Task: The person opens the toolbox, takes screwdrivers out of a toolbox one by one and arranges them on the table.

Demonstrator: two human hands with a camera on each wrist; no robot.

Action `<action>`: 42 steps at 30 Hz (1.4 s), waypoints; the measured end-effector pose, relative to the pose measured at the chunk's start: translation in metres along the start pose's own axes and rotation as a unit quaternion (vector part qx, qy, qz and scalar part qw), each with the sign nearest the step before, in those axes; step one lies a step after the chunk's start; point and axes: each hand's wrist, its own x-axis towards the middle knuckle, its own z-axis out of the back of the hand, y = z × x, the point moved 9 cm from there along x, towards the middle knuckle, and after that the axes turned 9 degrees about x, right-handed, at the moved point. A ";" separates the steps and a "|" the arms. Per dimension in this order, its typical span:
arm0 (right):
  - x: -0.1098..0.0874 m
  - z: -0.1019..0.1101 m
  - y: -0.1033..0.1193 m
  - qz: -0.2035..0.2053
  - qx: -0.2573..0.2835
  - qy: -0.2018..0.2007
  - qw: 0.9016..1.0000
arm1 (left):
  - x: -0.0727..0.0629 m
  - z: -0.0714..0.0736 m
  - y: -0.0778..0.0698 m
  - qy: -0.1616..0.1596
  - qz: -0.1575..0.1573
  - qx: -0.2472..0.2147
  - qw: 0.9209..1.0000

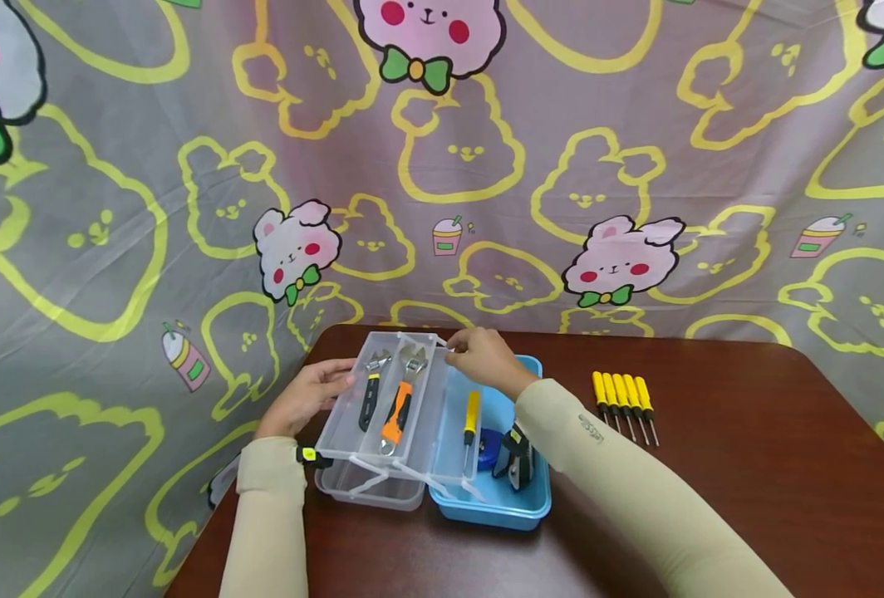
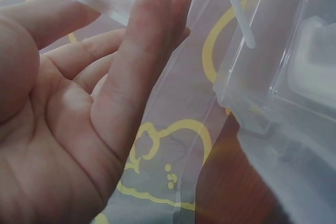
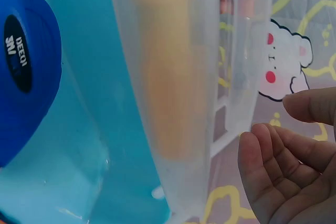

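A toolbox with a blue base (image 1: 490, 512) stands unfolded, its clear trays raised on white hinge arms. In the upper tray (image 1: 341, 415) lie a black-handled adjustable wrench (image 1: 370, 403) and an orange-handled adjustable wrench (image 1: 397, 415). The lower tray (image 1: 449, 411) holds a yellow screwdriver (image 1: 471, 413). My left hand (image 1: 311, 394) is at the upper tray's left side, fingers extended; in the left wrist view its palm shows bare. At the trays' far end is my right hand (image 1: 483, 357), fingers loosely bent, fingertips by the clear edge and thumb apart in the right wrist view.
A blue tape measure (image 3: 31, 72) and a black and grey tool (image 1: 519, 465) lie in the base. Under the upper tray, the clear lid (image 1: 382, 495) hangs at the left. Several yellow screwdrivers (image 1: 621, 392) lie in a row on the brown table (image 1: 734, 465). Behind hangs a patterned curtain (image 1: 517, 232).
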 end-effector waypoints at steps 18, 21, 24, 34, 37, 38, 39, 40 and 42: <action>0.016 -0.034 -0.008 0.005 -0.048 0.044 0.998 | 0.001 0.000 -0.002 0.003 -0.010 -0.007 1.000; 0.018 -0.041 -0.012 0.002 -0.065 0.057 0.996 | 0.001 0.000 -0.003 0.002 -0.009 -0.008 1.000; 0.019 -0.046 -0.014 -0.002 -0.082 0.061 0.995 | 0.000 0.000 -0.003 0.000 -0.009 -0.005 1.000; 0.018 -0.053 -0.015 0.025 -0.215 0.110 0.970 | 0.002 0.001 -0.003 -0.001 -0.008 -0.008 1.000; 0.017 -0.058 -0.017 0.044 -0.279 0.135 0.950 | 0.002 0.000 -0.003 0.001 -0.010 -0.015 1.000; 0.016 -0.060 -0.018 0.047 -0.296 0.143 0.943 | 0.002 0.000 -0.003 0.001 -0.010 -0.016 1.000; 0.016 -0.062 -0.020 0.050 -0.314 0.153 0.936 | 0.002 0.000 -0.003 0.002 -0.011 -0.017 1.000; 0.016 -0.064 -0.021 0.052 -0.331 0.163 0.928 | 0.002 0.000 -0.003 0.002 -0.011 -0.016 1.000; 0.015 -0.067 -0.022 0.058 -0.355 0.179 0.916 | 0.002 0.000 -0.003 0.001 -0.011 -0.011 1.000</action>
